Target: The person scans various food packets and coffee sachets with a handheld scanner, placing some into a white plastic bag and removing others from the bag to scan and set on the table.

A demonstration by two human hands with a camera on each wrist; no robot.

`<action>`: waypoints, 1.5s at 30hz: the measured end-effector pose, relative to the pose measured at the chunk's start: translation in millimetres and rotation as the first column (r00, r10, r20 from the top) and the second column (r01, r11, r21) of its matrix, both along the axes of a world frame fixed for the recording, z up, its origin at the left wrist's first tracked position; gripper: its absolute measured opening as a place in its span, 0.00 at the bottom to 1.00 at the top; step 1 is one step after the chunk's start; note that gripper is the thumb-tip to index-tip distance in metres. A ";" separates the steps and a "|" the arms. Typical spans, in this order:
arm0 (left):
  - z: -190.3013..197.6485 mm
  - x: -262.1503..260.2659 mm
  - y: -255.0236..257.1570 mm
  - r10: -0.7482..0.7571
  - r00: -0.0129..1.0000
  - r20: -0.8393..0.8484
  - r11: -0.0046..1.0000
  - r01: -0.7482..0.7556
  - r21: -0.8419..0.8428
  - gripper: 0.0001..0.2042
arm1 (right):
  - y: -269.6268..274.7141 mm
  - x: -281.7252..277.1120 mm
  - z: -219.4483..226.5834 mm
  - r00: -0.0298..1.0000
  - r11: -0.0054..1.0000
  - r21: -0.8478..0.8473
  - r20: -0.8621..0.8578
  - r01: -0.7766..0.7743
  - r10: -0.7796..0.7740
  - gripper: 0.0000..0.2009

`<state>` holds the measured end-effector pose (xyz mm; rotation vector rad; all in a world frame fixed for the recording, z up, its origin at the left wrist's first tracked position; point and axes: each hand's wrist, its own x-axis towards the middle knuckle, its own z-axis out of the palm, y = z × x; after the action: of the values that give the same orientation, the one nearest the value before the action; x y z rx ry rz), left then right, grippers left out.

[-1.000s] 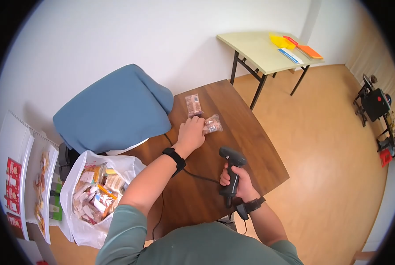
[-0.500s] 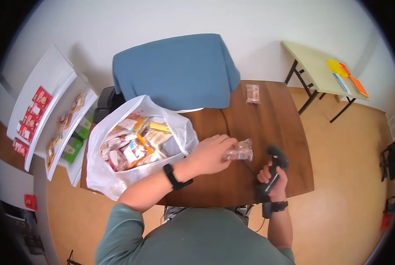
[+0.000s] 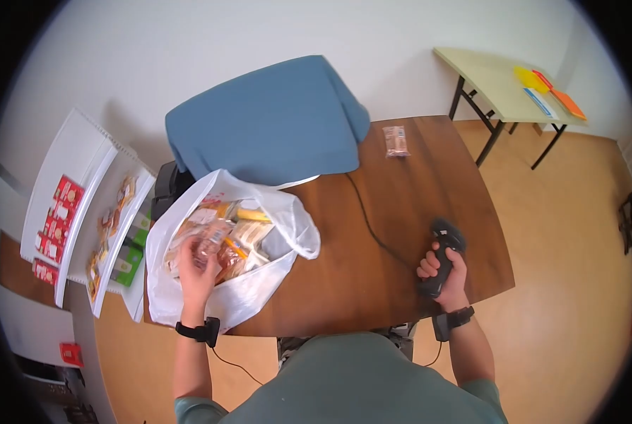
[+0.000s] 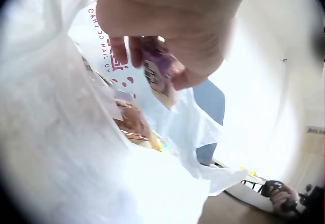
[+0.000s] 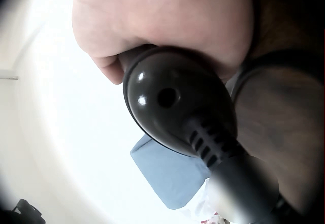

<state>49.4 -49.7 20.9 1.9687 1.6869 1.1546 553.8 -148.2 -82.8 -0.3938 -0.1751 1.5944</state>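
Note:
Over the mouth of a white plastic bag (image 3: 252, 297), my left hand (image 3: 197, 279) pinches a clear-wrapped snack packet (image 3: 213, 234) between thumb and fingers. The left wrist view shows a purple label on this packet (image 4: 158, 71). Packaged foods (image 3: 249, 237) in several colours fill the bag. To the right, above the brown table, my right hand (image 3: 456, 278) grips a black handheld barcode scanner (image 3: 449, 234) by its handle. The underside of the handle (image 5: 172, 97) and its cable show close up in the right wrist view. Another clear-wrapped packet (image 3: 396, 141) lies at the table's far edge.
A blue cloth (image 3: 266, 120) covers a bulky object behind the bag. The black cable (image 3: 369, 219) runs over the brown table (image 3: 330, 283). White shelves (image 3: 104, 184) with packaged goods stand at left. A pale folding table (image 3: 485, 78) holds coloured sheets at the back right.
My left hand has taken the nearer packet off the table and carried it left over the bag. My right hand still grips the scanner. The head view has swung left.

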 end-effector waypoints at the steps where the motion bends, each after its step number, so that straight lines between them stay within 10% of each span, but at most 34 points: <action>1: 1.0 6.3 4.0 0.132 0.961 -0.243 0.974 -0.080 0.211 0.26 | -0.3 -0.2 -0.7 1.000 1.000 -0.001 0.005 -0.007 0.007 0.13; 2: 6.1 16.7 7.5 0.301 0.850 -0.431 0.897 -0.099 0.431 0.26 | 0.0 0.2 -1.0 1.000 1.000 -0.002 0.009 -0.012 0.012 0.13; 4: 14.4 48.0 5.5 0.155 0.930 -0.333 0.878 0.024 0.477 0.24 | -0.1 0.3 -1.9 1.000 1.000 0.021 -0.001 0.005 -0.005 0.13; 8: 25.7 117.0 -3.5 -0.579 0.730 -0.362 0.707 0.671 0.221 0.13 | -2.2 0.9 -5.7 1.000 1.000 0.005 0.027 0.005 -0.005 0.13; 14: 26.2 270.5 24.5 -0.799 0.574 -0.178 0.565 0.819 0.105 0.13 | 2.3 3.4 -7.0 1.000 0.999 0.019 0.009 -0.026 0.026 0.14; 16: 2.7 309.1 44.6 -0.823 0.566 -0.043 0.565 0.809 -0.162 0.09 | 5.8 1.6 -2.4 0.998 0.999 -0.010 0.039 -0.046 0.047 0.14; 23: -73.8 410.3 124.2 -0.386 0.866 -0.319 0.919 0.328 -0.219 0.26 | 3.7 0.5 -3.4 1.000 1.000 0.003 -0.007 -0.022 0.022 0.16; 33: -82.7 449.5 197.2 -0.078 0.977 -0.198 0.945 0.009 -0.328 0.44 | 5.0 1.7 -2.2 0.999 0.999 -0.021 -0.029 -0.043 0.043 0.18; 45: -105.6 433.8 210.3 -0.146 0.981 -0.129 0.979 0.124 -0.164 0.24 | 9.5 4.5 4.2 0.996 0.996 -0.024 -0.018 -0.086 0.086 0.19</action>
<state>483.1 160.6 -84.7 2.0714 1.6262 0.8281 558.3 -138.7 -78.6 -0.3964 -0.1606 1.6856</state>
